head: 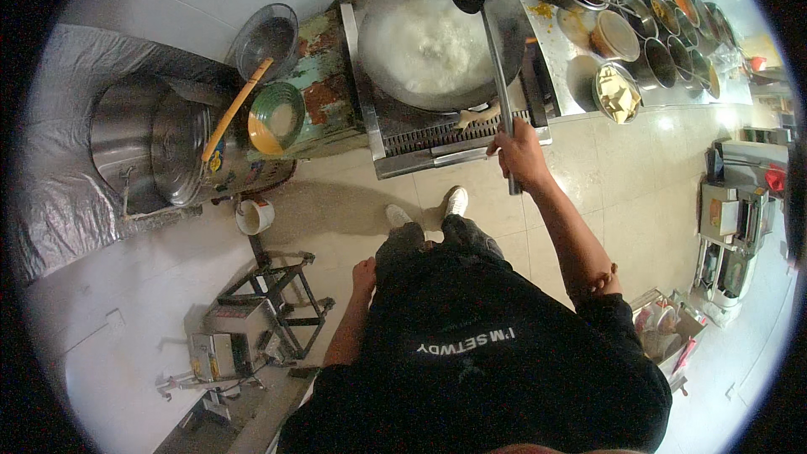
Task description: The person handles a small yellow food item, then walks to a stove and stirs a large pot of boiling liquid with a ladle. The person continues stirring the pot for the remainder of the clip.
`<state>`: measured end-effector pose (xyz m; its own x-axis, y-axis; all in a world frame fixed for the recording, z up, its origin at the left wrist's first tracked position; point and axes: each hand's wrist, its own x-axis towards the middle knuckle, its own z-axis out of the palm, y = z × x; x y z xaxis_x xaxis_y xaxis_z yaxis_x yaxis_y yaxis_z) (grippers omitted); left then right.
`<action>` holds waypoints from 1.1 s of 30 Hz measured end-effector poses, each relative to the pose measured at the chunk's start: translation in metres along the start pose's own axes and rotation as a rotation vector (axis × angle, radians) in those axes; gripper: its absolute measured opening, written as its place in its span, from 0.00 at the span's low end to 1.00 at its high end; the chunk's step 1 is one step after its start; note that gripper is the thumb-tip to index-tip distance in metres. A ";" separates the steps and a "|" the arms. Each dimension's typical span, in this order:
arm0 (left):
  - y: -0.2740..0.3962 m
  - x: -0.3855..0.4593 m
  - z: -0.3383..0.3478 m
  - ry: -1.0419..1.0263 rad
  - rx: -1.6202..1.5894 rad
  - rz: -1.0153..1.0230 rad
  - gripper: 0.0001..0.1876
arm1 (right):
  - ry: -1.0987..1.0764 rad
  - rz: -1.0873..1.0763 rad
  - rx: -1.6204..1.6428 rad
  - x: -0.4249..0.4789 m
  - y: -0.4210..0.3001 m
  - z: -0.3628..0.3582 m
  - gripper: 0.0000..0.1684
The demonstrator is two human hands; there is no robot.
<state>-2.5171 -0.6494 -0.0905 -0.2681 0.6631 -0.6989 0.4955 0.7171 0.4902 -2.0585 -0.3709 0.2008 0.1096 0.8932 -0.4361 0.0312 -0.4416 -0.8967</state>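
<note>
My right hand (524, 154) is closed around the handle of a long metal ladle (497, 63), near its lower end. The ladle's dark bowl hangs over the far right rim of a large wok (403, 101) on a stove. Pale liquid (441, 44) bubbles and steams in the wok. Below the wok, a pale cloth-like thing (477, 116) lies by the slotted grate (435, 139) at the stove's front. My left hand (364, 276) hangs low beside my left thigh, its fingers curled; whether anything is inside them does not show.
Right of the stove, a metal counter (570, 91) bears several pots and a bowl of pale cut pieces (616, 94). To the left stand a wire strainer (268, 38), a green-and-orange bowl (276, 118), a wooden rod (236, 110) and a large metal basin (126, 139). A white bucket (255, 217) is below.
</note>
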 end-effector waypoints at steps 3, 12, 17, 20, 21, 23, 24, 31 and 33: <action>0.033 0.011 0.006 -0.046 0.193 -0.025 0.22 | 0.009 -0.020 -0.032 0.032 0.015 0.010 0.07; 0.105 -0.008 -0.029 -0.086 0.069 0.001 0.22 | 0.058 0.011 0.034 0.085 0.015 0.070 0.08; 0.085 0.018 -0.052 -0.105 0.027 -0.045 0.22 | 0.111 0.091 0.084 0.100 -0.001 0.117 0.10; 0.056 0.044 -0.068 -0.147 -0.141 -0.118 0.23 | 0.160 0.092 0.162 0.112 -0.003 0.144 0.10; 0.050 0.050 -0.076 -0.136 -0.139 -0.105 0.23 | 0.168 0.105 0.189 0.113 -0.008 0.153 0.10; 0.039 0.061 -0.090 -0.113 -0.135 -0.081 0.23 | 0.182 0.131 0.246 0.115 -0.017 0.172 0.10; 0.041 0.061 -0.099 -0.106 -0.148 -0.115 0.22 | 0.197 0.116 0.307 0.117 -0.018 0.182 0.10; 0.018 0.077 -0.131 -0.106 -0.222 -0.119 0.20 | 0.226 0.134 0.352 0.120 -0.030 0.220 0.10; 0.011 0.080 -0.134 -0.097 -0.246 -0.116 0.20 | 0.228 0.156 0.379 0.121 -0.029 0.228 0.10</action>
<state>-2.6437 -0.5599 -0.0713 -0.2248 0.5582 -0.7987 0.2473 0.8255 0.5073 -2.2729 -0.2311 0.1568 0.3012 0.7584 -0.5780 -0.3630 -0.4693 -0.8050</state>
